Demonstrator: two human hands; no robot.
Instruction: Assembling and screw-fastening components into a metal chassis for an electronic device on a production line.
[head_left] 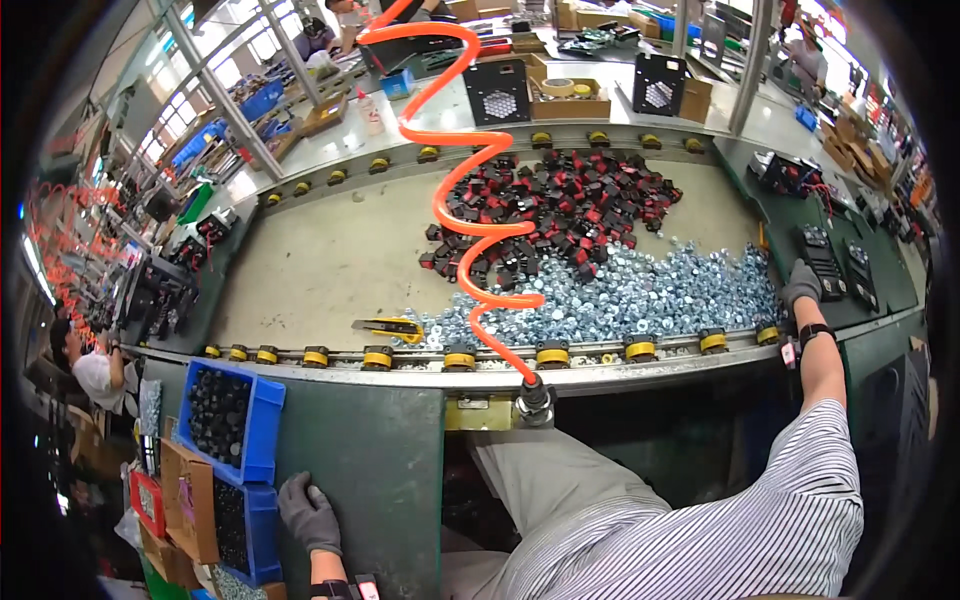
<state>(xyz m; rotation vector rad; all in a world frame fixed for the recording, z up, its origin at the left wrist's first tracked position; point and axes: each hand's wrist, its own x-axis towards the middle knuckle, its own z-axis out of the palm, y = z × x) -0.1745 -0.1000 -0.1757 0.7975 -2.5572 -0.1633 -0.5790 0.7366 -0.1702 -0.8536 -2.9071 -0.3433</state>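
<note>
My left hand (311,516), in a grey glove, lies on the green worktop (365,450) with its fingers loosely spread and nothing visible in them. Close beside it is a blue bin (262,530) of small black parts. Behind that bin, another blue bin (262,420) holds larger black round parts. My right hand (802,286), also gloved, reaches out to the near left edge of the right green board (870,312). Its fingers are mostly hidden, so I cannot tell whether it grips anything. Black slotted housings (824,265) lie beside that hand.
Loose silvery nuts (640,295) and red-and-black switch-like parts (570,205) are heaped between roller rails. A yellow utility knife (392,327) lies left of the nuts. An orange coiled air hose (490,230) hangs across the middle. A cardboard box (182,495) stands left of the bins.
</note>
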